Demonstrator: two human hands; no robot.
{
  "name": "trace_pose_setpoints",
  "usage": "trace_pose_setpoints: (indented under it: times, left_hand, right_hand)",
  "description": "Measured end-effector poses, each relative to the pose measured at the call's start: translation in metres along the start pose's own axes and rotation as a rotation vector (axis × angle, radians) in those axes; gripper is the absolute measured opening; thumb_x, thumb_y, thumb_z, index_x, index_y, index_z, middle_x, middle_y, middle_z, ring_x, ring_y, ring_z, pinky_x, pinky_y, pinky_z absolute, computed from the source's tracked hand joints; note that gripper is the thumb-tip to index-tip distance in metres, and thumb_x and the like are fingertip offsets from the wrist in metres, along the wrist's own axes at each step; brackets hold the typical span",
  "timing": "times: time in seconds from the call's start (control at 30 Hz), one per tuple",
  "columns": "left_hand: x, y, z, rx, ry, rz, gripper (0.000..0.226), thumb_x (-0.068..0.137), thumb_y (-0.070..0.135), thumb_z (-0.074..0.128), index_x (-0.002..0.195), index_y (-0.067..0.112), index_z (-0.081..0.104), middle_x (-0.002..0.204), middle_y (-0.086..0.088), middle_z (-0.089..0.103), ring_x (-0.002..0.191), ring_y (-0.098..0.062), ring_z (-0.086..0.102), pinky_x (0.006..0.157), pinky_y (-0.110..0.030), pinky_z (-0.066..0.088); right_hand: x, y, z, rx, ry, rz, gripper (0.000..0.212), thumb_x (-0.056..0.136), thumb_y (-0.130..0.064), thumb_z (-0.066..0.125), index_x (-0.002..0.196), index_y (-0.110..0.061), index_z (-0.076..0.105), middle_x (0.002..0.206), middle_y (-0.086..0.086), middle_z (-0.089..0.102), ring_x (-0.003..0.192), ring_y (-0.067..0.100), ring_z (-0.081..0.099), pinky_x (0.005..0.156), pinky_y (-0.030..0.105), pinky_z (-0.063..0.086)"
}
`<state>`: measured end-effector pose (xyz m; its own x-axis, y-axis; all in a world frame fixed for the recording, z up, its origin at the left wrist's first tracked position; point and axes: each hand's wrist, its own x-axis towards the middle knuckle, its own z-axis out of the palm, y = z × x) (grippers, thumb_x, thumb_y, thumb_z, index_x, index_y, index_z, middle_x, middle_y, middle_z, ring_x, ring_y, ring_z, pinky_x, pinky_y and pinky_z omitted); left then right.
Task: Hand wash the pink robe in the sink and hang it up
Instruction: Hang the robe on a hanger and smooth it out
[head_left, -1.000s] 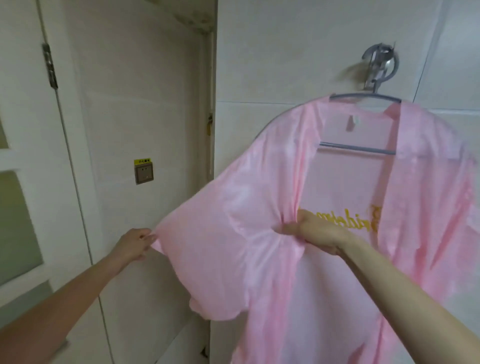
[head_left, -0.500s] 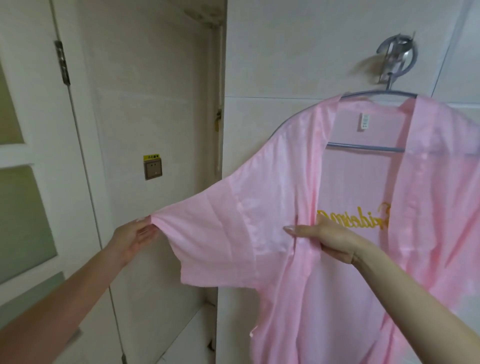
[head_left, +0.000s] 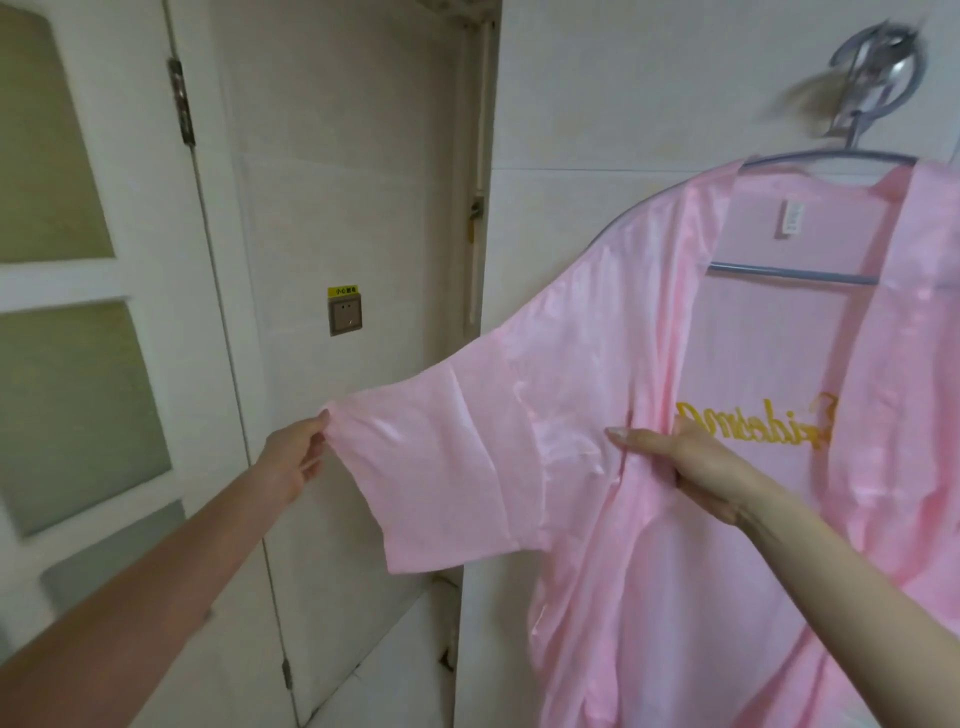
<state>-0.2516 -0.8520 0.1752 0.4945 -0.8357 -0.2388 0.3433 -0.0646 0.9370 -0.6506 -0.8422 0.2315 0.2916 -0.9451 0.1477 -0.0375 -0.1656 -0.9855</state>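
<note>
Pink robe (head_left: 519, 415) is hanging on a grey hanger (head_left: 789, 273); left hand (head_left: 293, 457) is pinching its sleeve end, right hand (head_left: 680, 467) is pressing straight-fingered against its front.

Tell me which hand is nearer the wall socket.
Left. The left hand pinches the robe sleeve just below the socket; the right hand lies on the robe front, far to its right.
</note>
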Motion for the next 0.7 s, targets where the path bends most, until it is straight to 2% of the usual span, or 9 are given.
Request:
trace_pose_setpoints:
  times: [0.1, 0.17, 0.27, 0.33, 0.4, 0.47, 0.53, 0.63, 0.7]
  left_hand:
    - [-0.007, 0.002, 0.002, -0.058, -0.007, 0.111, 0.012, 0.096, 0.020, 0.054, 0.098, 0.010, 0.058, 0.089, -0.007, 0.059, 0.080, -0.019, 0.058, 0.080, -0.029, 0.046]
    - [-0.010, 0.003, 0.000, -0.064, -0.008, 0.151, 0.018, 0.097, 0.022, 0.052, 0.109, 0.009, 0.056, 0.102, -0.009, 0.060, 0.095, -0.023, 0.058, 0.088, -0.034, 0.045]
    - [-0.012, 0.002, -0.002, 0.016, 0.046, 0.196, 0.014, 0.095, 0.023, 0.055, 0.089, 0.011, 0.058, 0.091, -0.006, 0.061, 0.084, -0.020, 0.059, 0.081, -0.034, 0.048]
    - [-0.013, -0.001, -0.005, 0.117, 0.140, 0.262, 0.020, 0.092, 0.020, 0.061, 0.076, 0.009, 0.058, 0.078, -0.008, 0.059, 0.070, -0.020, 0.057, 0.067, -0.027, 0.051]
    - [-0.016, -0.003, -0.007, 0.249, 0.209, 0.330, 0.022, 0.088, 0.020, 0.066, 0.075, 0.003, 0.061, 0.070, -0.010, 0.059, 0.063, -0.020, 0.056, 0.059, -0.022, 0.049]
    - [-0.018, -0.003, -0.008, 0.298, 0.211, 0.353, 0.025, 0.087, 0.021, 0.067, 0.072, 0.002, 0.060, 0.071, -0.012, 0.061, 0.063, -0.022, 0.058, 0.057, -0.022, 0.050]
    - [-0.019, -0.002, -0.007, 0.222, 0.164, 0.293, 0.025, 0.089, 0.021, 0.065, 0.073, 0.003, 0.057, 0.075, -0.014, 0.061, 0.064, -0.022, 0.059, 0.053, -0.021, 0.054]
    - [-0.019, 0.000, -0.005, -0.044, -0.044, 0.077, 0.014, 0.096, 0.015, 0.052, 0.092, 0.002, 0.054, 0.085, -0.016, 0.062, 0.077, -0.026, 0.063, 0.076, -0.032, 0.056]
    - [-0.021, 0.003, -0.006, -0.288, -0.202, -0.008, 0.014, 0.096, 0.008, 0.043, 0.086, 0.005, 0.052, 0.081, -0.013, 0.063, 0.067, -0.022, 0.067, 0.071, -0.032, 0.057]
  right_hand:
    - [0.000, 0.002, 0.001, 0.018, 0.013, -0.008, 0.047, 0.065, -0.016, 0.080, 0.108, -0.006, 0.065, 0.093, 0.008, 0.073, 0.077, 0.018, 0.070, 0.068, 0.030, 0.058]
    - [0.000, 0.005, 0.000, 0.008, 0.018, -0.014, 0.056, 0.057, -0.025, 0.081, 0.108, -0.007, 0.065, 0.095, 0.008, 0.074, 0.079, 0.018, 0.070, 0.067, 0.029, 0.058]
    - [0.000, 0.006, 0.001, 0.014, 0.016, -0.012, 0.052, 0.058, -0.029, 0.080, 0.103, -0.008, 0.066, 0.092, 0.007, 0.074, 0.077, 0.017, 0.070, 0.067, 0.028, 0.058]
    - [-0.001, 0.006, 0.001, 0.019, 0.017, -0.012, 0.032, 0.070, -0.019, 0.078, 0.098, -0.009, 0.067, 0.083, 0.005, 0.073, 0.069, 0.014, 0.068, 0.062, 0.025, 0.057]
    - [-0.002, 0.005, 0.002, 0.029, 0.026, -0.007, 0.014, 0.080, -0.011, 0.068, 0.094, -0.009, 0.066, 0.078, 0.002, 0.072, 0.065, 0.012, 0.067, 0.059, 0.023, 0.056]
    - [-0.004, 0.005, 0.001, 0.035, 0.028, 0.003, 0.014, 0.082, -0.010, 0.067, 0.096, -0.009, 0.067, 0.080, 0.003, 0.073, 0.068, 0.013, 0.069, 0.060, 0.024, 0.056]
    - [-0.006, 0.004, 0.001, 0.031, 0.021, 0.005, 0.029, 0.076, -0.016, 0.075, 0.102, -0.006, 0.068, 0.089, 0.008, 0.073, 0.075, 0.017, 0.070, 0.067, 0.028, 0.058]
    - [-0.008, 0.006, -0.001, 0.018, 0.022, 0.008, 0.056, 0.060, -0.032, 0.082, 0.106, -0.004, 0.068, 0.098, 0.013, 0.073, 0.083, 0.022, 0.070, 0.076, 0.035, 0.057]
    - [-0.008, 0.006, 0.000, 0.037, 0.014, 0.003, 0.043, 0.070, -0.023, 0.079, 0.108, -0.005, 0.067, 0.100, 0.012, 0.073, 0.085, 0.022, 0.070, 0.078, 0.034, 0.057]
